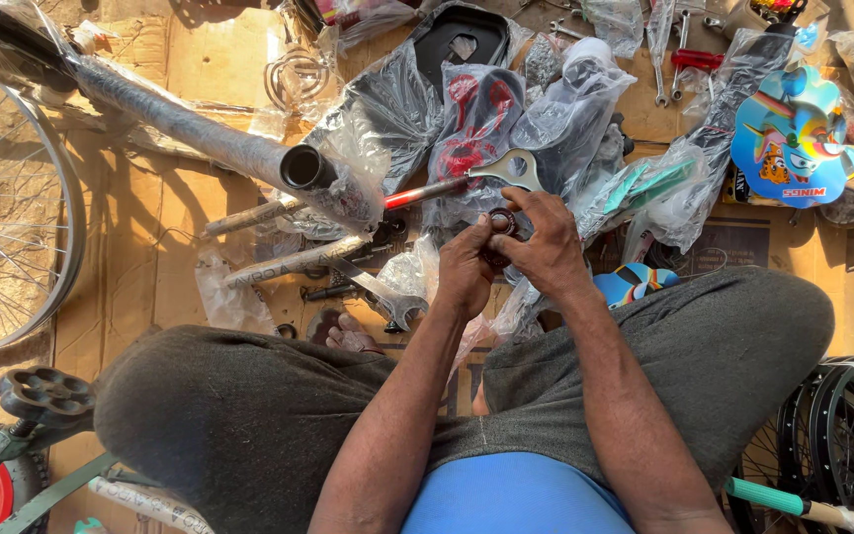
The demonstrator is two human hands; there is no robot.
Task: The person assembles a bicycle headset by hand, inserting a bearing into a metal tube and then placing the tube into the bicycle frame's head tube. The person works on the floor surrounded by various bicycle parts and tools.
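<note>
Both my hands meet in front of me over my crossed legs. My left hand (465,269) and my right hand (543,242) together grip a small dark round bearing-like ring (502,222) with a reddish rim, fingers curled around it. Just beyond my fingertips lies a flat metal spanner (506,168) with a red handle, resting on plastic-wrapped parts. A grey bicycle frame tube (200,133) wrapped in plastic runs across the upper left, its open end facing me.
A spoked wheel (12,218) lies at left. Another wheel with black rims (852,425) is at lower right. A colourful cartoon plate (793,138) sits at upper right. A black pedal (43,393) and a teal frame bar are at lower left. Cardboard covers the floor.
</note>
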